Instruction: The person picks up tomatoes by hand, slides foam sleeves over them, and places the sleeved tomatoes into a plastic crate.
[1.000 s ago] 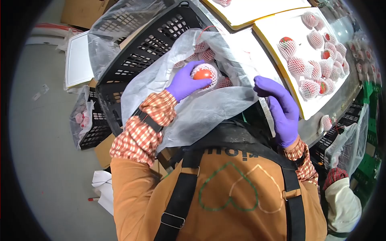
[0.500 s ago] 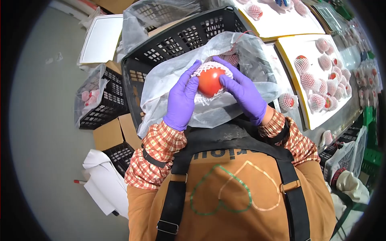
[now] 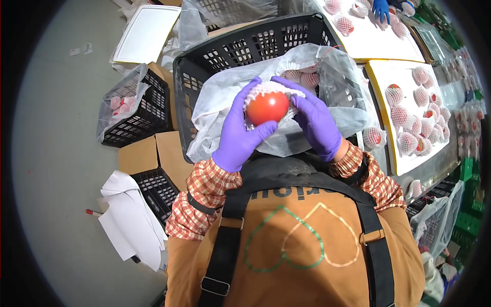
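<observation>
A smooth red tomato (image 3: 270, 108) faces me, partly inside a white foam net (image 3: 260, 89) that wraps its far side. My left hand (image 3: 236, 134), in a purple glove, curls around the tomato, with the thumb along its lower edge. On the other side my right hand (image 3: 318, 122), gloved the same, grips the foam net at the tomato's upper right; some fingertips are hidden behind it. Below both hands is a black crate (image 3: 225, 51) lined with a translucent plastic sheet (image 3: 217, 100). Several netted fruits (image 3: 309, 80) lie inside the liner.
At the right, a white padded board (image 3: 381, 84) with a yellow edge bears several netted tomatoes (image 3: 407, 143). Another person's blue-gloved hand (image 3: 381, 9) is over the far board. A smaller crate (image 3: 135, 120) and an open cardboard box (image 3: 173, 153) stand at the left.
The left thumb has moved down to the tomato's lower edge, and the right thumb has come off its face. The tomato sits slightly lower, and the view has shifted.
</observation>
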A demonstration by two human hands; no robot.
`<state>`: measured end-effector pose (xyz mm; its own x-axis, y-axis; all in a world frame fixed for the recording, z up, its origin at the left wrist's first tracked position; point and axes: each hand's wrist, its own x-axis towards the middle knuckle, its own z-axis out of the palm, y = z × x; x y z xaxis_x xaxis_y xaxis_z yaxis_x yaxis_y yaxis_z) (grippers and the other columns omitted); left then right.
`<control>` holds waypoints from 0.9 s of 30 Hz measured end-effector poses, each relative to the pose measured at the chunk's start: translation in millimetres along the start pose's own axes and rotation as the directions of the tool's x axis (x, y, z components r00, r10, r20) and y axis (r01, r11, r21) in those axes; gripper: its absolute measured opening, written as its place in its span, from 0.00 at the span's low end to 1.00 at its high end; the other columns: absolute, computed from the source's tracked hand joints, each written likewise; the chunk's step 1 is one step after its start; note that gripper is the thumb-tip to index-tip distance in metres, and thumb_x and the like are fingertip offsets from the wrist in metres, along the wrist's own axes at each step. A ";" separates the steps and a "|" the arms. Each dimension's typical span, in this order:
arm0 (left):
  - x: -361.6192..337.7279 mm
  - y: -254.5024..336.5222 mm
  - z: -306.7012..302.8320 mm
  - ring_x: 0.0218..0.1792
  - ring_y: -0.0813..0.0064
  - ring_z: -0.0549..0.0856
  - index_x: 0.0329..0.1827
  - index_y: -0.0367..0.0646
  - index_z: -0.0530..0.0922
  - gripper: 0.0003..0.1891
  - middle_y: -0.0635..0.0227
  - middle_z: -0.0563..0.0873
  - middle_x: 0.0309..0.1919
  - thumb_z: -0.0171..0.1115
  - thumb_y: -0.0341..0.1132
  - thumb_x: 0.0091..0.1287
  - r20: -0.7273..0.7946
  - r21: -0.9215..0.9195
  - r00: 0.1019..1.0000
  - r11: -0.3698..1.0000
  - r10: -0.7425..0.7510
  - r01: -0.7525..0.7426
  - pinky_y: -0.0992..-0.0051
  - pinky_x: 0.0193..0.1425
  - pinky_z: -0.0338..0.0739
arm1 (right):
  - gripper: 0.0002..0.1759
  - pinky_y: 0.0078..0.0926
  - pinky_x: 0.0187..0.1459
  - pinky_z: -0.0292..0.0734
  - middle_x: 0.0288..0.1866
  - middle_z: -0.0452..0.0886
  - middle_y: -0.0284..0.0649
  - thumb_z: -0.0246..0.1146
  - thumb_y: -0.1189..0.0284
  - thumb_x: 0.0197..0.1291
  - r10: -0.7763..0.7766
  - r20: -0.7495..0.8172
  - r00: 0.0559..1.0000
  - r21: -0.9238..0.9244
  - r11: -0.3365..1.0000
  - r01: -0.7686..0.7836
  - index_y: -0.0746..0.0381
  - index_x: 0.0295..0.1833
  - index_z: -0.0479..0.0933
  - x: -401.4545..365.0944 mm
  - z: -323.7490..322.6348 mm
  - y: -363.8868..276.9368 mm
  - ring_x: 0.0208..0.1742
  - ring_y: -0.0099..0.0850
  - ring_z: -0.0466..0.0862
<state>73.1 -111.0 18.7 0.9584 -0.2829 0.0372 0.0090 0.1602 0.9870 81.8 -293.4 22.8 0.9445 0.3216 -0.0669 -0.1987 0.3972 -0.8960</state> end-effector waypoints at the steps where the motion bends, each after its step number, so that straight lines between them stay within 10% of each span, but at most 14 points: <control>1: -2.9 -1.4 -1.4 0.66 0.66 0.69 0.73 0.37 0.55 0.45 0.56 0.63 0.69 0.74 0.35 0.55 0.046 -0.046 0.996 0.996 0.080 -0.078 0.68 0.68 0.68 | 0.25 0.24 0.60 0.71 0.61 0.74 0.39 0.52 0.64 0.70 -0.004 0.004 1.000 -0.002 1.000 0.004 0.63 0.68 0.68 1.2 -1.5 0.8 0.60 0.24 0.74; 6: -13.5 -3.2 -13.2 0.66 0.67 0.70 0.73 0.34 0.56 0.43 0.58 0.65 0.68 0.72 0.32 0.56 0.023 -0.253 0.999 0.967 0.049 -0.042 0.68 0.69 0.66 | 0.31 0.27 0.63 0.67 0.70 0.66 0.38 0.54 0.62 0.68 0.117 0.028 0.993 -0.075 0.991 -0.115 0.62 0.73 0.60 -10.9 2.0 -11.1 0.64 0.25 0.70; 13: -19.3 -13.5 -116.9 0.54 0.74 0.78 0.67 0.36 0.64 0.26 0.65 0.76 0.55 0.60 0.33 0.69 -0.538 -0.303 0.843 0.940 -0.033 -0.157 0.74 0.61 0.72 | 0.22 0.30 0.63 0.67 0.70 0.67 0.45 0.50 0.75 0.68 -0.338 0.118 0.934 -0.722 0.616 0.314 0.65 0.67 0.67 -18.0 -33.7 11.7 0.69 0.35 0.69; 14: -23.2 -1.8 -135.2 0.53 0.71 0.80 0.64 0.37 0.67 0.22 0.63 0.78 0.53 0.58 0.34 0.70 -0.591 -0.030 0.800 0.989 0.098 -0.144 0.73 0.61 0.74 | 0.21 0.29 0.62 0.69 0.69 0.69 0.45 0.50 0.76 0.67 -0.338 0.134 0.932 -0.765 0.562 0.314 0.65 0.65 0.69 -20.3 -31.4 11.3 0.68 0.35 0.70; 15: -11.1 -13.5 -167.0 0.56 0.67 0.79 0.64 0.37 0.68 0.22 0.59 0.78 0.56 0.58 0.35 0.70 -0.609 -0.394 0.790 0.838 0.070 -0.378 0.69 0.62 0.74 | 0.20 0.29 0.60 0.70 0.67 0.70 0.46 0.50 0.78 0.66 -0.339 0.140 0.930 -0.808 0.505 0.305 0.65 0.63 0.71 -21.6 -27.8 10.9 0.66 0.35 0.72; 19: 0.7 -16.2 -300.2 0.56 0.64 0.79 0.63 0.39 0.71 0.23 0.62 0.78 0.57 0.59 0.40 0.70 -0.719 -0.435 0.695 0.794 -0.022 -0.424 0.61 0.60 0.76 | 0.19 0.27 0.57 0.72 0.65 0.73 0.46 0.51 0.79 0.65 -0.335 0.165 0.927 -0.840 0.444 0.311 0.65 0.61 0.73 -14.6 -13.3 14.1 0.63 0.36 0.75; 24: 32.7 -29.3 -470.7 0.45 0.70 0.79 0.61 0.38 0.70 0.20 0.57 0.78 0.52 0.58 0.35 0.69 -0.786 0.169 0.559 0.962 0.262 -0.213 0.71 0.57 0.77 | 0.19 0.25 0.56 0.73 0.61 0.76 0.48 0.52 0.81 0.61 -0.353 0.205 0.913 -0.886 0.330 0.327 0.66 0.58 0.75 -16.8 -12.3 18.1 0.59 0.36 0.79; 25: 40.3 -1.9 -438.9 0.43 0.69 0.79 0.59 0.37 0.71 0.18 0.57 0.79 0.52 0.59 0.33 0.67 -0.894 0.043 0.438 0.992 0.092 -0.120 0.70 0.58 0.76 | 0.19 0.25 0.56 0.73 0.61 0.76 0.48 0.52 0.81 0.61 -0.356 0.177 0.917 -0.895 0.328 0.300 0.66 0.58 0.75 -17.9 -10.8 17.8 0.59 0.36 0.79; 27: 68.1 26.2 -383.1 0.45 0.68 0.80 0.59 0.36 0.72 0.19 0.58 0.80 0.52 0.60 0.30 0.65 -0.863 -0.283 0.497 0.903 -0.092 -0.323 0.68 0.58 0.77 | 0.18 0.26 0.55 0.74 0.60 0.77 0.49 0.51 0.82 0.61 -0.367 0.101 0.925 -0.855 0.443 0.269 0.67 0.56 0.76 -20.7 -4.9 16.0 0.59 0.37 0.79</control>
<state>247.9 236.2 -12.6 0.7220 0.6602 -0.2072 -0.2208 0.5036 0.8352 60.4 -298.0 7.7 0.9200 0.2380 0.3115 0.3899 -0.4722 -0.7906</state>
